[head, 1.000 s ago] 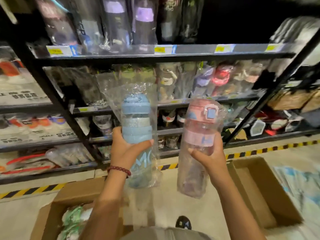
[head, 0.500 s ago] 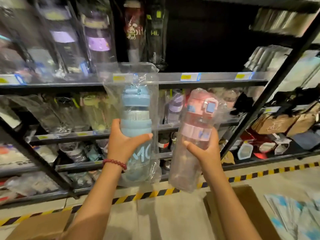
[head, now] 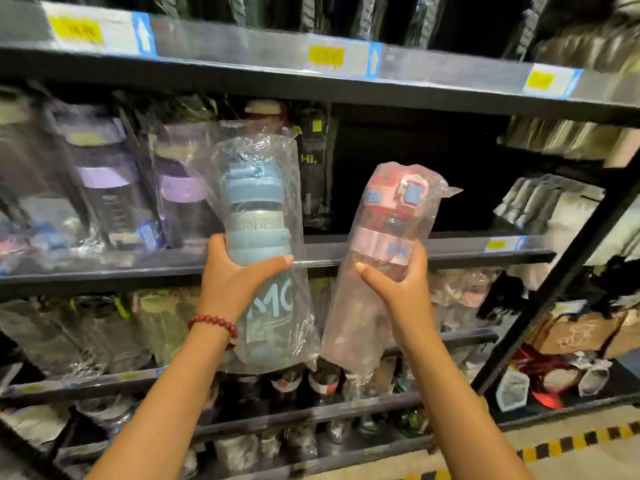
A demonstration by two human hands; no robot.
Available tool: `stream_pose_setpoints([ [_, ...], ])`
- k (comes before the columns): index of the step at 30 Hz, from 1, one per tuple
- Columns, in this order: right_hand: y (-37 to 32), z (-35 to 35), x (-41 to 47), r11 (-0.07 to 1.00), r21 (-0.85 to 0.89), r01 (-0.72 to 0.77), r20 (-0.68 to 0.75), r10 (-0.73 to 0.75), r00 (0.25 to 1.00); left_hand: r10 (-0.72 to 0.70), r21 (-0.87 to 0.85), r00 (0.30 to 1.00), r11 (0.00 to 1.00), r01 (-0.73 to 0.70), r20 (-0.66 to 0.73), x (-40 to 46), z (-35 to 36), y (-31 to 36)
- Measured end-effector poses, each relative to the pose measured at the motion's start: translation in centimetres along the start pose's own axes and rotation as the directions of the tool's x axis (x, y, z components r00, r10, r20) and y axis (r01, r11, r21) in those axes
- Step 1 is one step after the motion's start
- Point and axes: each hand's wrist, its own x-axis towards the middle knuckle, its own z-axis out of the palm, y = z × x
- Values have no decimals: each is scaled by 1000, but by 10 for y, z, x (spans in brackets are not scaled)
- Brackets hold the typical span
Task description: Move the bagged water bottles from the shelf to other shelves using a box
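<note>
Nearest, the left hand (head: 235, 282) had its fingers curled round the blue bottle (head: 258, 233) and the right hand (head: 398, 285) gripped the pink bottle (head: 384, 251), both bottles upright in loose clear bags and raised in front of the middle shelf (head: 450, 244). Slick plastic could probably let either bottle slide down through the grip. Beyond, the shelf's front edge lay just behind the bottles, where a trailing bag might snag. Farther back, purple bottles (head: 104, 181) crowded the left, while a dark gap (head: 415, 178) at right offered room under the upper shelf (head: 242, 74).
</note>
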Motion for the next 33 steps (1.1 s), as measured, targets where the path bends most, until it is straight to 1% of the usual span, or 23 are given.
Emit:
stream_pose_setpoints([
  [4,-2,15,45,1000,-11,-15,-3,15,1000,3,-28,999,1000,-2,35,43,11,-1],
  [9,9,28,88,990,62,-126,14,126,992,-26,41,993,999,21,116,86,14,-14],
  [13,14,34,104,978,138,-154,-25,159,987,-30,18,996,999,29,84,102,20,-16],
  [18,12,31,130,965,226,-130,-35,142,989,-5,-14,997,1000,6,74,123,31,-1],
  [22,13,25,156,964,255,-76,-51,92,994,5,-78,1000,997,-7,-17,130,44,8],
  [25,13,20,168,954,294,-67,-76,93,993,-12,-121,997,993,3,-77,134,55,9],
  [28,15,11,178,944,327,-46,-107,85,991,-44,-207,990,978,15,-136,136,67,13],
  [33,19,-4,195,935,353,-10,-159,70,985,-42,-293,966,955,-36,-254,138,97,8],
])
